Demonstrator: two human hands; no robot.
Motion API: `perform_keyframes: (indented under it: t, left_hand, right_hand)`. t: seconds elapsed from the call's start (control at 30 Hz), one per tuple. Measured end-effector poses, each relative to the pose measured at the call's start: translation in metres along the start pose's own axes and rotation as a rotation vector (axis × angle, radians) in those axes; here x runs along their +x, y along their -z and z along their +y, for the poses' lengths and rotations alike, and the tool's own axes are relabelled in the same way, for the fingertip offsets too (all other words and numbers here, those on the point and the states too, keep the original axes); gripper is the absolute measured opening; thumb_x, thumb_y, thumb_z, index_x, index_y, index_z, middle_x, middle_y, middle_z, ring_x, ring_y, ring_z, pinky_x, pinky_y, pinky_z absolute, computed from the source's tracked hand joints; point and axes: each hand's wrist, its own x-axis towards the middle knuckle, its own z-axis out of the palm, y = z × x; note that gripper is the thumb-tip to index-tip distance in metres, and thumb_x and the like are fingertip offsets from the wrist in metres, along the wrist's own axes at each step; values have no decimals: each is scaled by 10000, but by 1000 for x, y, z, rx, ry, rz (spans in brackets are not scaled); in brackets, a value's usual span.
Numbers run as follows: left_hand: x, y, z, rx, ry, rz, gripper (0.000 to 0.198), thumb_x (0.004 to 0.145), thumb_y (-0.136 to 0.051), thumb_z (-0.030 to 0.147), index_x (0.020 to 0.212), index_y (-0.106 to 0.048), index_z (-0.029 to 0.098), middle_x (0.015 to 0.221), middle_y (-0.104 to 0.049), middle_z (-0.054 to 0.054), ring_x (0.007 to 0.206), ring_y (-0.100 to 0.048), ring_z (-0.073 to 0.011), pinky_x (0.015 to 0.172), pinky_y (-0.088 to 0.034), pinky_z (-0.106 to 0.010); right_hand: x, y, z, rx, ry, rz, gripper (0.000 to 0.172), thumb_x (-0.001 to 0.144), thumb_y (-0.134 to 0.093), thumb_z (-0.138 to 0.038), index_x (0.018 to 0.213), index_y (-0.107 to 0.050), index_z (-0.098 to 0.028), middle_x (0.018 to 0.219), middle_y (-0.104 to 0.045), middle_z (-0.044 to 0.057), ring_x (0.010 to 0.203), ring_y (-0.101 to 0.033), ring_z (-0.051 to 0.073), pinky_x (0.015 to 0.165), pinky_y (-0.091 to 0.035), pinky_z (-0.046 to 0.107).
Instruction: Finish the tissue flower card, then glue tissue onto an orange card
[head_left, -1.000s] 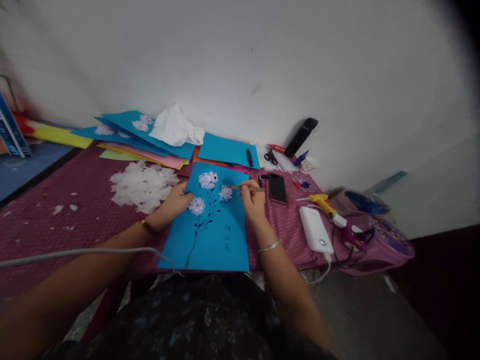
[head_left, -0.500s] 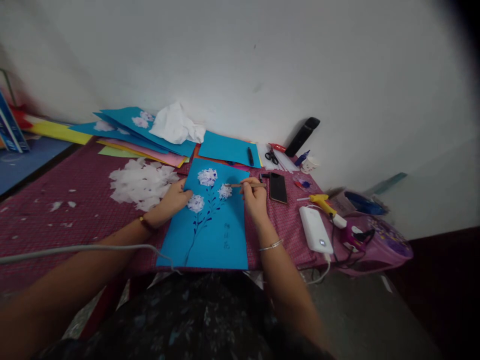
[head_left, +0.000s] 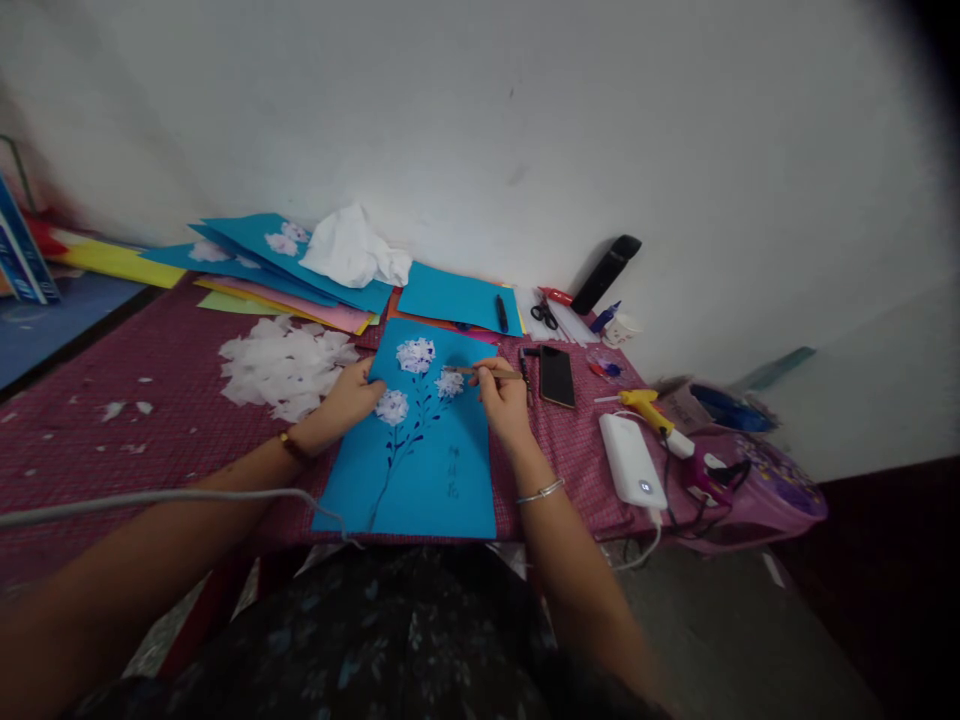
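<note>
A blue sheet of paper [head_left: 442, 500] lies before me, bearing a painted stem with dark blue leaves and three puffy white paper flowers [head_left: 392, 407] dabbed with purple. My left hand [head_left: 351, 398] grips the sheet's left edge, its thumb on top. In my right hand [head_left: 504, 400] is a slim brown paintbrush [head_left: 498, 374], pinched between thumb and fingers. The brush's tip points left, at the upper edge of the right-hand flower [head_left: 450, 382]; whether it touches cannot be made out. Some handwritten characters stand low on the paper.
Torn white paper pieces [head_left: 281, 365] are heaped at left, with crumpled tissue [head_left: 352, 248] on blue sheets behind. To the right lie a phone [head_left: 556, 376], scissors [head_left: 544, 315], a white power bank [head_left: 631, 460] and a yellow glue gun [head_left: 641, 402]. A cable [head_left: 187, 495] crosses my left forearm.
My right hand has shifted slightly left with the paintbrush, whose tip has moved from the flower's right side to its upper edge. My left hand stays on the sheet.
</note>
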Motion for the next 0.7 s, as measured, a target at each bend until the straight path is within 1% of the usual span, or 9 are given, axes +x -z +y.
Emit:
perform_keyframes:
  t: [0.17, 0.33, 0.43, 0.6, 0.7]
  left_hand:
    - [2, 0, -3, -7, 0, 10, 86, 592, -509, 219, 653, -449, 219, 523, -391, 67, 440, -344, -94, 426, -262, -215]
    - [3, 0, -6, -5, 8, -10, 98, 578, -505, 217, 673, -480, 216, 513, -406, 68, 427, -359, -96, 416, -256, -210]
    - [3, 1, -6, -8, 14, -18, 99, 582, -503, 222, 676, -473, 218, 516, -411, 66, 427, -368, -101, 411, -269, -214]
    - [5, 1, -8, -15, 7, -13, 93, 579, -515, 207, 666, -481, 211, 530, -409, 64, 450, -360, -94, 424, -266, -210]
    - [7, 1, -12, -39, 10, -12, 85, 590, -525, 207, 668, -492, 208, 538, -419, 60, 458, -366, -95, 430, -258, -211]
  right_hand:
    - [0, 2, 1, -73, 11, 11, 207, 951, -495, -347, 917, -642, -205, 693, -666, 4, 580, -602, 159, 509, -408, 252]
    - [0, 1, 0, -94, -11, -17, 208, 942, -493, -353, 914, -634, -204, 669, -657, -1, 547, -590, 159, 501, -405, 256]
    - [0, 1, -1, -76, -16, -11, 215, 942, -495, -362, 926, -637, -201, 664, -653, -1, 530, -575, 155, 498, -404, 258]
    - [-2, 3, -4, 1, 13, 74, 225, 944, -486, -362, 894, -637, -203, 676, -629, -5, 551, -564, 147, 509, -413, 255]
    - [-3, 2, -6, 34, 18, 54, 235, 945, -485, -370, 874, -632, -200, 656, -598, -14, 562, -560, 145, 521, -422, 254]
